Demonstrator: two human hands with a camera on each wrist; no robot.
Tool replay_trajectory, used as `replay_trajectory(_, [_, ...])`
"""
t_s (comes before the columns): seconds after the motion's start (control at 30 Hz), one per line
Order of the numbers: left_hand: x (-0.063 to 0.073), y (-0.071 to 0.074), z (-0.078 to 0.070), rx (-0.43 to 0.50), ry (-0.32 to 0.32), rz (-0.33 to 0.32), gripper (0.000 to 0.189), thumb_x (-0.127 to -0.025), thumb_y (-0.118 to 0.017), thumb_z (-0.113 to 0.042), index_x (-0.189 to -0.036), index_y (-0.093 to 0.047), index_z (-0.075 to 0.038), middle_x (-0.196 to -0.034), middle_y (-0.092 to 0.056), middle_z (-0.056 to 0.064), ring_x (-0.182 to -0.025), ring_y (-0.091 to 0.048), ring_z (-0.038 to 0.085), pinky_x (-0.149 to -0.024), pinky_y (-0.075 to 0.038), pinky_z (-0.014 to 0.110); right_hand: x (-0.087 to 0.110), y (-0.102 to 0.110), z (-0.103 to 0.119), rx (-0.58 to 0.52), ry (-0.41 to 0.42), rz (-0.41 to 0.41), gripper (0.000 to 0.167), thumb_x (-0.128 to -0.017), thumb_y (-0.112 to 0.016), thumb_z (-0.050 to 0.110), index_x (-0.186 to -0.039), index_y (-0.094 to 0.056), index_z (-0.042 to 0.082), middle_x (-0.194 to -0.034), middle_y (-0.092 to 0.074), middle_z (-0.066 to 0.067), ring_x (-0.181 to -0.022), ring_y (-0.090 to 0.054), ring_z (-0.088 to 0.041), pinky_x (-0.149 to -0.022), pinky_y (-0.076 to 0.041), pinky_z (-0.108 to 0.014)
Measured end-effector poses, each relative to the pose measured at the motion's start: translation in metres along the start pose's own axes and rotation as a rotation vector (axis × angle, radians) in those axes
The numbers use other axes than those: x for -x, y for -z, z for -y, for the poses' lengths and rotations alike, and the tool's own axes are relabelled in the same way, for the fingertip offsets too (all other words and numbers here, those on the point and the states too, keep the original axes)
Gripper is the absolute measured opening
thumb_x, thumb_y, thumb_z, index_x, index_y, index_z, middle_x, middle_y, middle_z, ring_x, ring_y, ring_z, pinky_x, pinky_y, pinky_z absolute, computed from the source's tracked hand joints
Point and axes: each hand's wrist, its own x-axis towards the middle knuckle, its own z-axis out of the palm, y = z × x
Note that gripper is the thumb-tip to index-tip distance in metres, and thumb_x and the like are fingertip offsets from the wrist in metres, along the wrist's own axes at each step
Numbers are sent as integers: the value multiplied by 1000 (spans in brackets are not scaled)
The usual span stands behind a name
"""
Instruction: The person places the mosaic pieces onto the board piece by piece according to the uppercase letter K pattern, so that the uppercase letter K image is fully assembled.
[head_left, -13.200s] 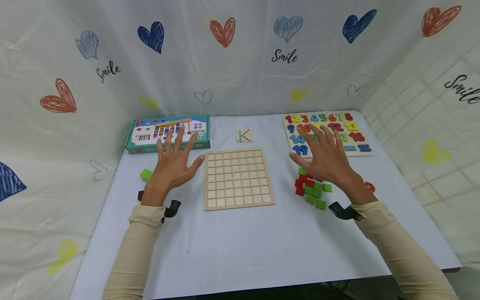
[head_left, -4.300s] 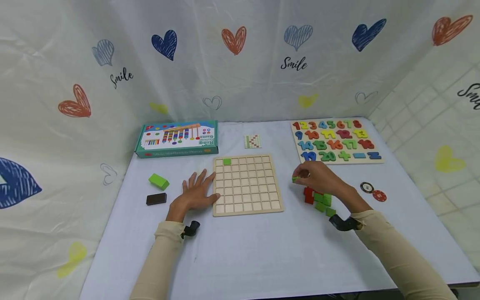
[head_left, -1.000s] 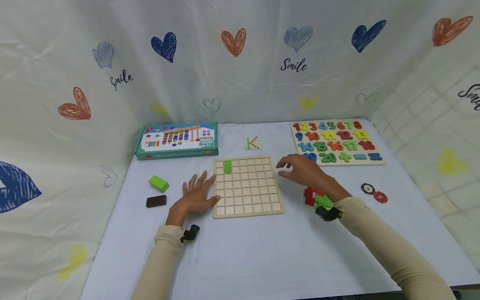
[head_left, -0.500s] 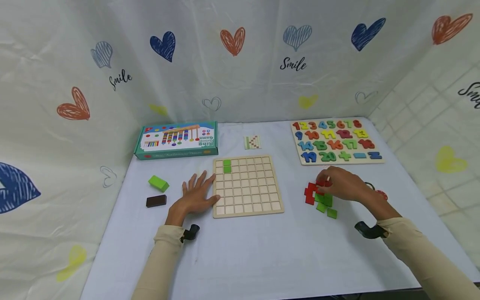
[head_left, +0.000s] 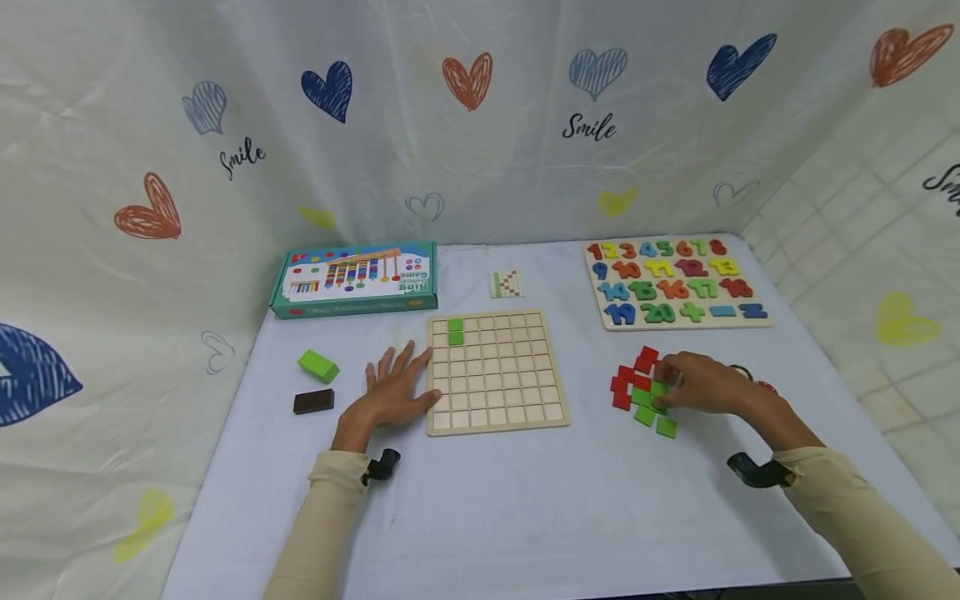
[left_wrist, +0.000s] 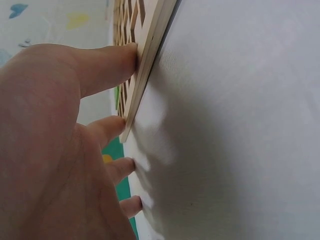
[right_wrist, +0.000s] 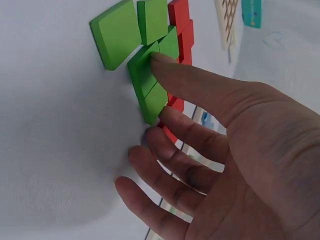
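In the head view, my left hand [head_left: 390, 398] lies spread at the left edge of the wooden grid board [head_left: 498, 430]. The left wrist view shows thumb and index fingertip touching the frame. Two green square tiles [head_left: 455, 338] sit one below the other in the board's upper left cells. My right hand [head_left: 701, 383] is over the loose pile right of the board. In the right wrist view its thumb rests on a green tile [right_wrist: 141, 75], the index fingertip is at the edge of an adjoining green tile [right_wrist: 155, 102], and the other fingers are loosely bent. Red tiles [head_left: 622, 401] lie beside them.
A small pattern card [head_left: 507, 284] lies behind the board. A ring game box [head_left: 352, 302] is at back left, a number puzzle board [head_left: 682, 321] at back right. A green block [head_left: 318, 367] and a dark brown block [head_left: 313, 402] lie left. Round chips [head_left: 765, 387] are partly behind the right hand.
Two green tiles now sit in the formerly bare board. My right hand has moved from beside the board back to the pile, then slightly towards me onto the green tiles. My left hand stays put.
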Motion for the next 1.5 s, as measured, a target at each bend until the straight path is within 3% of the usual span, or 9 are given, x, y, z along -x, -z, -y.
replay_trajectory(1.1, [0,0,-1,-14,9,6,81,-105,-58,-48,-172,-20,-23,-179,-1,13,-163,9,46,-122,7,76,1,-1,0,-60,-33,4,49,-85,-91,28,-115,-65,-1,-107,-67,-13,-102,-60,-32,-86,-60,-50])
replay_trajectory(1.5, [2,2,-3,-15,1,4,80,-105,-59,-48,-172,-21,-22,-179,-2,13,-163,9,46,-122,6,76,9,-9,5,-62,-2,-93,38,-88,-86,21,-110,-61,3,-99,-67,-7,-94,-60,-25,-76,-56,-37])
